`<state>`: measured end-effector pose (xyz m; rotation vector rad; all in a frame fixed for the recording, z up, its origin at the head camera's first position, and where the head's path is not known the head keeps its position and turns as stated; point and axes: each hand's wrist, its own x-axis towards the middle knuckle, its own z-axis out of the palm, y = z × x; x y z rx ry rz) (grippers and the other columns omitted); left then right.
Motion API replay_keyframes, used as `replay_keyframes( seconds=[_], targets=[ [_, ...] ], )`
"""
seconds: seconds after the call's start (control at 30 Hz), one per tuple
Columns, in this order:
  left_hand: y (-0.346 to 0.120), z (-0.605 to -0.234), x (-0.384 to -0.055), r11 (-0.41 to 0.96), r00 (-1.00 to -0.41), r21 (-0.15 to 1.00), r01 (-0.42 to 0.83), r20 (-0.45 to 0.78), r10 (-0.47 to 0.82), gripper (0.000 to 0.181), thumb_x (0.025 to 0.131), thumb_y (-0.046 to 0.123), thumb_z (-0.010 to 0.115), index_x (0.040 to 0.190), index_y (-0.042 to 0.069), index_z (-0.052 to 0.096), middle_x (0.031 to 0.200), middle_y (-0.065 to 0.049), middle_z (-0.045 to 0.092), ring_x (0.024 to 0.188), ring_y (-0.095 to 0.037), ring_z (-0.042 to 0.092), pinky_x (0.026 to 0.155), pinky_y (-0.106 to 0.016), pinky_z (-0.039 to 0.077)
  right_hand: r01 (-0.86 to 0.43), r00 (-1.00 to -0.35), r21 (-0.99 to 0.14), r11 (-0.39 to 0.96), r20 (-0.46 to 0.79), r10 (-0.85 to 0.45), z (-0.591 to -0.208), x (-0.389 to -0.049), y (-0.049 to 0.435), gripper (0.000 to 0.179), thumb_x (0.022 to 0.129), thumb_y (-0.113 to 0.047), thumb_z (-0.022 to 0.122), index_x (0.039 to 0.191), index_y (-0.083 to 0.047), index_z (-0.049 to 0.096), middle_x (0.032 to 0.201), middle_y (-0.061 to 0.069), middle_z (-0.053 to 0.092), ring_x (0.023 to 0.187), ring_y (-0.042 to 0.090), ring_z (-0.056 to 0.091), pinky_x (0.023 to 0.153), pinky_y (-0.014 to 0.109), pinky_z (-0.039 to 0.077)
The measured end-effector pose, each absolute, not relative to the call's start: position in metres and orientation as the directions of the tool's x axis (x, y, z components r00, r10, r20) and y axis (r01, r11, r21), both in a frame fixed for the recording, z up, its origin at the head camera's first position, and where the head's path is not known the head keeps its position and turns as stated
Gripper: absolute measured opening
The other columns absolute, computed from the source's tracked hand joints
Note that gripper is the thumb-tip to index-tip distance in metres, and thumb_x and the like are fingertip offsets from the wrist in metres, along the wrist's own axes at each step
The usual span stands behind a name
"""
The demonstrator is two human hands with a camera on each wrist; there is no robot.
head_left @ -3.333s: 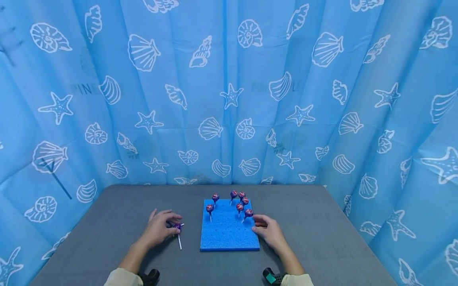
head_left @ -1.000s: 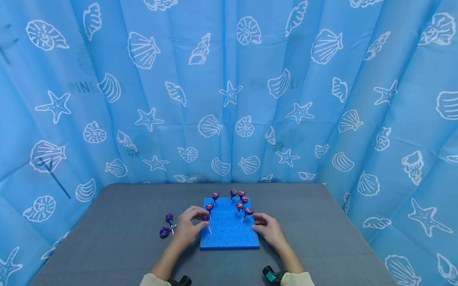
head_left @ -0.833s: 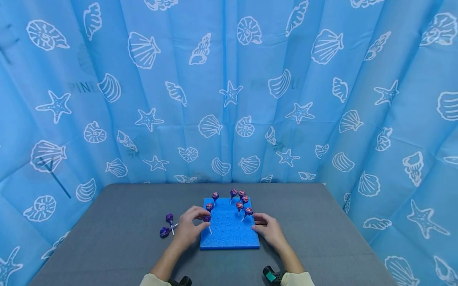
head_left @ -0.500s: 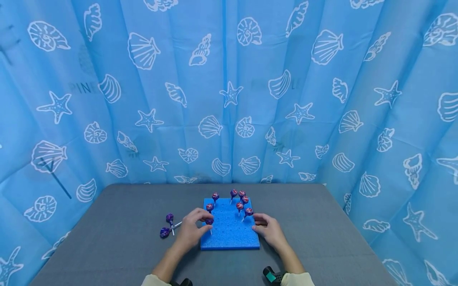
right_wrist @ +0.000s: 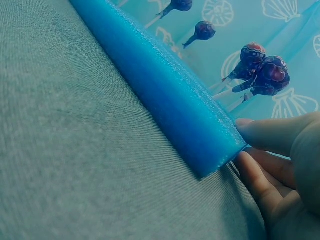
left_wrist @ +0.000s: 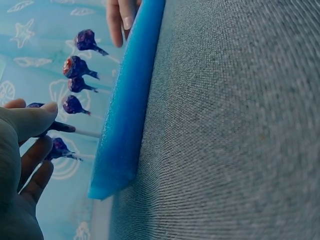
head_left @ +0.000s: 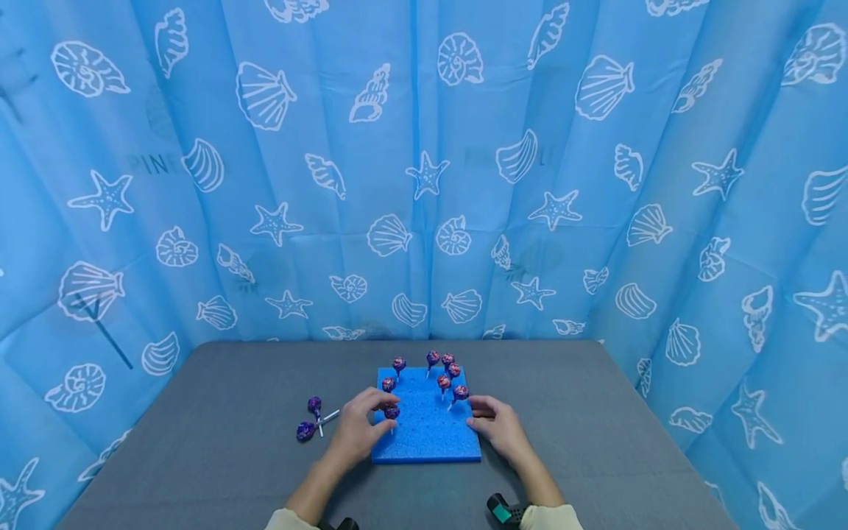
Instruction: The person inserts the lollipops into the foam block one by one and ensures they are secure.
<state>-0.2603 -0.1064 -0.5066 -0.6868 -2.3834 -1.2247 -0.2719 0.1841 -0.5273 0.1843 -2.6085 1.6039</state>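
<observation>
Head view: grey table (head_left: 199, 449), seashell curtain (head_left: 424, 169) behind; left hand (head_left: 358, 430) grip pinches lollipop (head_left: 391, 413).

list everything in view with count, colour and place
perforated foam board: one, bright blue, flat on the table's middle
lollipops standing in the board: six, purple-and-red wrapped heads on white sticks, at its far half
lollipop being held: one, purple, upright over the board's left side
loose lollipops: two, purple, lying crossed on the table left of the board
table: one, grey fabric-covered
curtain: light blue with white shells and starfish, behind and at both sides
left hand: pinches the held lollipop
right hand: fingers rest against the board's right edge
</observation>
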Motion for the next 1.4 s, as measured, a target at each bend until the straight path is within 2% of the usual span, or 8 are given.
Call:
replay_keyframes(
  seconds=[0.23, 0.57, 0.67, 0.9, 1.0, 1.2, 1.4],
  targets=[
    [-0.107, -0.505, -0.257, 0.49, -0.81, 0.652, 0.579, 0.529, 0.253, 0.033, 0.08, 0.003, 0.079, 0.11, 0.012, 0.069, 0.105, 0.01, 0.062, 0.095, -0.009, 0.061, 0.084, -0.043, 0.052, -0.132, -0.991, -0.885, 0.447, 0.117, -0.062, -0.528, -0.271, 0.183, 0.031, 0.09, -0.007, 0.069, 0.121, -0.006, 0.064, 0.114, 0.009, 0.065, 0.102, 0.025, 0.062, 0.087, 0.042, 0.051],
    [-0.109, -0.503, -0.254, 0.498, -0.81, 0.646, 0.578, 0.526, 0.258, 0.031, 0.078, 0.008, 0.082, 0.106, 0.014, 0.07, 0.109, 0.014, 0.06, 0.103, -0.01, 0.059, 0.089, -0.041, 0.05, -0.127, -0.992, -0.886, 0.447, 0.111, -0.061, -0.528, -0.271, 0.183, 0.031, 0.09, -0.007, 0.069, 0.12, -0.006, 0.065, 0.114, 0.009, 0.065, 0.101, 0.025, 0.062, 0.087, 0.042, 0.052],
    [-0.11, -0.501, -0.254, 0.492, -0.814, 0.655, 0.573, 0.522, 0.254, 0.03, 0.078, 0.008, 0.082, 0.105, 0.014, 0.071, 0.111, 0.011, 0.061, 0.106, -0.011, 0.058, 0.09, -0.042, 0.049, -0.131, -0.991, -0.883, 0.45, 0.114, -0.064, -0.528, -0.272, 0.183, 0.031, 0.09, -0.007, 0.069, 0.121, -0.006, 0.065, 0.114, 0.009, 0.065, 0.102, 0.025, 0.062, 0.087, 0.042, 0.051],
    [-0.121, -0.498, -0.252, 0.522, -0.842, 0.665, 0.534, 0.476, 0.254, 0.034, 0.078, 0.012, 0.083, 0.105, 0.027, 0.07, 0.116, 0.002, 0.064, 0.113, -0.016, 0.056, 0.091, -0.046, 0.048, -0.127, -0.992, -0.891, 0.437, 0.11, -0.066, -0.528, -0.274, 0.184, 0.031, 0.09, -0.007, 0.069, 0.121, -0.006, 0.064, 0.114, 0.008, 0.065, 0.102, 0.025, 0.062, 0.087, 0.042, 0.051],
    [-0.128, -0.498, -0.252, 0.535, -0.846, 0.662, 0.526, 0.473, 0.247, 0.036, 0.076, 0.012, 0.084, 0.106, 0.024, 0.07, 0.118, 0.0, 0.064, 0.114, -0.018, 0.056, 0.092, -0.049, 0.047, -0.13, -0.991, -0.889, 0.44, 0.111, -0.067, -0.528, -0.274, 0.185, 0.031, 0.09, -0.007, 0.069, 0.121, -0.005, 0.064, 0.115, 0.009, 0.065, 0.102, 0.026, 0.062, 0.087, 0.042, 0.051],
    [-0.142, -0.5, -0.251, 0.577, -0.856, 0.645, 0.502, 0.468, 0.221, 0.037, 0.074, 0.013, 0.085, 0.107, 0.021, 0.071, 0.117, 0.008, 0.063, 0.114, -0.02, 0.056, 0.093, -0.051, 0.046, -0.135, -0.991, -0.884, 0.447, 0.113, -0.075, -0.528, -0.274, 0.185, 0.032, 0.091, -0.008, 0.069, 0.122, -0.004, 0.063, 0.116, 0.011, 0.065, 0.103, 0.027, 0.062, 0.087, 0.043, 0.051],
    [-0.155, -0.502, -0.25, 0.626, -0.878, 0.628, 0.461, 0.427, 0.218, 0.035, 0.076, 0.017, 0.085, 0.109, 0.02, 0.071, 0.118, 0.009, 0.062, 0.116, -0.021, 0.055, 0.094, -0.052, 0.045, -0.139, -0.99, -0.885, 0.445, 0.119, -0.073, -0.527, -0.274, 0.185, 0.032, 0.09, -0.007, 0.069, 0.121, -0.004, 0.064, 0.115, 0.011, 0.065, 0.102, 0.026, 0.062, 0.086, 0.042, 0.052]
  ],
)
